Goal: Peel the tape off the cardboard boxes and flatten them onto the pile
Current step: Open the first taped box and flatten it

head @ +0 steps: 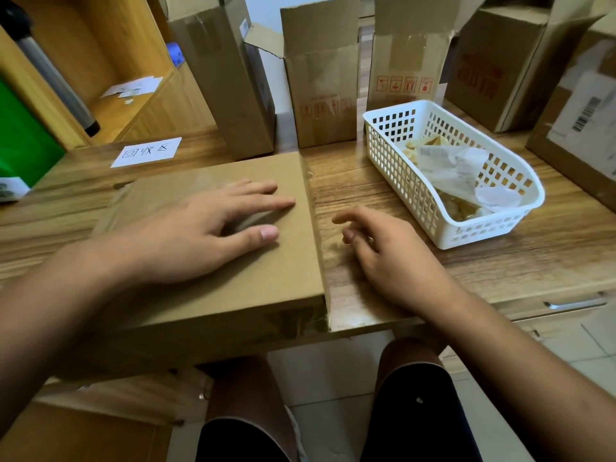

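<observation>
While the flat left hand (206,235) pins the stiff, probably light box (266,288), the empty, half-curled right hand (393,258) rests near its slick tape (300,323).

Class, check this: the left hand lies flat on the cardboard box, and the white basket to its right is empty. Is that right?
No. The white basket is not empty: it holds crumpled tape and paper scraps, as the head view shows. The left hand does lie flat on the cardboard box.
</observation>
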`<act>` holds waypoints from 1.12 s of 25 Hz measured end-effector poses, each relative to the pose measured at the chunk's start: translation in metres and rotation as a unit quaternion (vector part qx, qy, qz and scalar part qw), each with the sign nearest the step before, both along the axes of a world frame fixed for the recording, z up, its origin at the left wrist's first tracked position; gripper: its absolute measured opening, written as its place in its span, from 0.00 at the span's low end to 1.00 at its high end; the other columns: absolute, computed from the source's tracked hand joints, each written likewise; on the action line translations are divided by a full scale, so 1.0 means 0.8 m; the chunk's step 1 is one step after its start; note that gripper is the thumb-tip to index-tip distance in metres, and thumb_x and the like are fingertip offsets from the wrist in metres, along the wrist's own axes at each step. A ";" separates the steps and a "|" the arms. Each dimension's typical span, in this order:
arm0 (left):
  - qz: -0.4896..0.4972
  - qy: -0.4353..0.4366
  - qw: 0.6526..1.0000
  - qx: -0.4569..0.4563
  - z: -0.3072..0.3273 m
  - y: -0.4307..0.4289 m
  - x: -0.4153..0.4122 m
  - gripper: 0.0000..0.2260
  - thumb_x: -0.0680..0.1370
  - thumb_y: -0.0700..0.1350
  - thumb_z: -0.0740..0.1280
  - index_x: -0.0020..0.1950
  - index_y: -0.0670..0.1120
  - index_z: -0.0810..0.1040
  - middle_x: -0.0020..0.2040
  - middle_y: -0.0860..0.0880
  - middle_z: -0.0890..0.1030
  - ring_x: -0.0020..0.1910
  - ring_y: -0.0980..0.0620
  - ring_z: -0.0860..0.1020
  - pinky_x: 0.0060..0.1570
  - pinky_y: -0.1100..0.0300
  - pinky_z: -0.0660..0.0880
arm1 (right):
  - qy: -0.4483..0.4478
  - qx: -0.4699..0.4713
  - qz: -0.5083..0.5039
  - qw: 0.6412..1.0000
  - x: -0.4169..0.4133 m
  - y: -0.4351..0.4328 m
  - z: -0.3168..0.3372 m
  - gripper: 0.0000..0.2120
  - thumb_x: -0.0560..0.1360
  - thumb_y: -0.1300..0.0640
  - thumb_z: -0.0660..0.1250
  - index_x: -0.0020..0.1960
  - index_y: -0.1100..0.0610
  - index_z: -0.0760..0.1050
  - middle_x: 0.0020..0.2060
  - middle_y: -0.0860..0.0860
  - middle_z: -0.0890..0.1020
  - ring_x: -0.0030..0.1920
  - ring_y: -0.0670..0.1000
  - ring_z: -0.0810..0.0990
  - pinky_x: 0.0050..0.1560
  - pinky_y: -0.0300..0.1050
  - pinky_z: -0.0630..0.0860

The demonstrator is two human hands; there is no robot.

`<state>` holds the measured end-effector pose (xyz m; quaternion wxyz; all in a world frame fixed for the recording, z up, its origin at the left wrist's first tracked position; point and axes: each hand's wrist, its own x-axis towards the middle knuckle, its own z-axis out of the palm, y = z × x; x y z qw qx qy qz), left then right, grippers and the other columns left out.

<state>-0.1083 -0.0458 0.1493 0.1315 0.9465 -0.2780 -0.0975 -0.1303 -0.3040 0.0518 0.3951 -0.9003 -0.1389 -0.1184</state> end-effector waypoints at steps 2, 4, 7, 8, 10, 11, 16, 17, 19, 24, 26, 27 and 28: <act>-0.022 0.012 0.998 0.056 -0.010 -0.001 -0.007 0.29 0.71 0.77 0.47 0.72 0.81 0.47 0.78 0.72 0.45 0.78 0.69 0.41 0.76 0.57 0.41 | 0.015 0.002 0.025 1.000 0.002 0.000 0.000 0.16 0.81 0.60 0.63 0.65 0.47 0.78 0.50 0.41 0.78 0.52 0.43 0.77 0.58 0.40 0.73; -0.023 -0.002 0.998 0.066 -0.016 -0.001 -0.008 0.29 0.71 0.77 0.45 0.72 0.80 0.42 0.78 0.71 0.41 0.77 0.68 0.36 0.75 0.58 0.36 | 0.030 0.002 0.046 0.998 0.001 -0.001 0.000 0.14 0.80 0.56 0.66 0.64 0.44 0.78 0.46 0.43 0.76 0.49 0.42 0.76 0.55 0.38 0.72; -0.011 -0.016 0.998 0.053 -0.021 0.001 -0.007 0.29 0.72 0.76 0.44 0.73 0.79 0.43 0.79 0.70 0.41 0.78 0.66 0.37 0.77 0.56 0.36 | 0.033 0.001 0.044 0.998 0.000 -0.004 -0.003 0.09 0.77 0.49 0.71 0.57 0.42 0.80 0.40 0.43 0.75 0.44 0.42 0.76 0.49 0.41 0.73; -0.008 -0.017 0.999 0.049 -0.022 0.002 -0.006 0.28 0.72 0.76 0.44 0.73 0.79 0.44 0.79 0.70 0.42 0.78 0.66 0.38 0.77 0.55 0.37 | 0.036 0.005 0.040 0.999 0.000 -0.003 -0.004 0.07 0.77 0.49 0.71 0.55 0.41 0.80 0.39 0.41 0.76 0.43 0.41 0.76 0.48 0.41 0.73; -0.007 -0.016 0.999 0.044 -0.022 0.002 -0.005 0.28 0.73 0.76 0.45 0.73 0.80 0.44 0.79 0.70 0.43 0.79 0.65 0.39 0.78 0.54 0.38 | 0.032 0.021 0.030 0.999 -0.002 -0.002 -0.007 0.05 0.77 0.50 0.71 0.52 0.42 0.81 0.39 0.40 0.78 0.43 0.41 0.77 0.48 0.42 0.73; -0.006 -0.015 0.999 0.043 -0.023 0.001 -0.005 0.28 0.73 0.76 0.45 0.73 0.80 0.44 0.79 0.70 0.43 0.79 0.65 0.39 0.78 0.53 0.38 | 0.026 0.028 0.025 0.999 -0.003 -0.002 -0.009 0.04 0.77 0.51 0.71 0.51 0.43 0.82 0.40 0.41 0.79 0.44 0.42 0.78 0.48 0.44 0.75; -0.003 -0.014 0.999 0.039 -0.025 0.002 -0.006 0.28 0.74 0.76 0.45 0.73 0.79 0.45 0.79 0.70 0.43 0.79 0.65 0.39 0.78 0.52 0.39 | 0.006 0.047 0.030 0.998 -0.030 -0.021 -0.013 0.03 0.77 0.53 0.71 0.49 0.48 0.84 0.41 0.45 0.81 0.45 0.47 0.80 0.47 0.46 0.76; -0.003 -0.013 0.999 0.038 -0.025 0.002 -0.006 0.28 0.74 0.76 0.45 0.73 0.79 0.45 0.79 0.70 0.43 0.79 0.65 0.39 0.78 0.52 0.39 | 0.004 0.058 0.031 0.998 -0.040 -0.027 -0.013 0.04 0.77 0.53 0.70 0.49 0.49 0.84 0.41 0.45 0.80 0.44 0.47 0.80 0.44 0.41 0.74; -0.004 -0.013 0.999 0.036 -0.025 0.002 -0.006 0.28 0.74 0.76 0.45 0.74 0.79 0.45 0.79 0.70 0.43 0.79 0.65 0.39 0.79 0.51 0.40 | 0.003 0.079 0.034 0.996 -0.060 -0.035 -0.011 0.06 0.77 0.50 0.68 0.48 0.49 0.84 0.40 0.45 0.78 0.42 0.49 0.79 0.41 0.36 0.71; 0.000 -0.020 0.999 0.036 -0.026 0.002 -0.007 0.28 0.73 0.76 0.45 0.74 0.79 0.46 0.79 0.70 0.44 0.79 0.65 0.40 0.78 0.52 0.40 | 0.012 0.090 0.020 0.996 -0.073 -0.041 -0.006 0.12 0.76 0.43 0.64 0.52 0.46 0.83 0.41 0.45 0.77 0.43 0.50 0.79 0.42 0.42 0.74; 0.002 -0.024 0.999 0.032 -0.025 0.001 -0.007 0.28 0.73 0.77 0.46 0.74 0.79 0.47 0.79 0.70 0.44 0.79 0.65 0.41 0.78 0.52 0.40 | 0.026 0.080 0.009 0.996 -0.066 -0.038 -0.004 0.18 0.74 0.38 0.64 0.60 0.43 0.80 0.43 0.43 0.76 0.47 0.46 0.79 0.47 0.39 0.75; 0.003 -0.025 0.999 0.030 -0.025 0.001 -0.007 0.28 0.73 0.77 0.46 0.74 0.79 0.47 0.79 0.70 0.45 0.79 0.65 0.41 0.77 0.53 0.40 | 0.030 0.071 0.009 0.997 -0.063 -0.034 -0.004 0.22 0.73 0.36 0.65 0.64 0.42 0.78 0.45 0.41 0.75 0.49 0.44 0.79 0.49 0.35 0.74; 0.004 -0.026 0.999 0.030 -0.025 0.001 -0.007 0.28 0.73 0.77 0.46 0.74 0.79 0.48 0.80 0.70 0.45 0.79 0.64 0.42 0.77 0.53 0.40 | 0.031 0.060 0.009 0.998 -0.060 -0.029 -0.004 0.25 0.72 0.35 0.65 0.67 0.41 0.75 0.48 0.39 0.74 0.51 0.42 0.78 0.51 0.31 0.72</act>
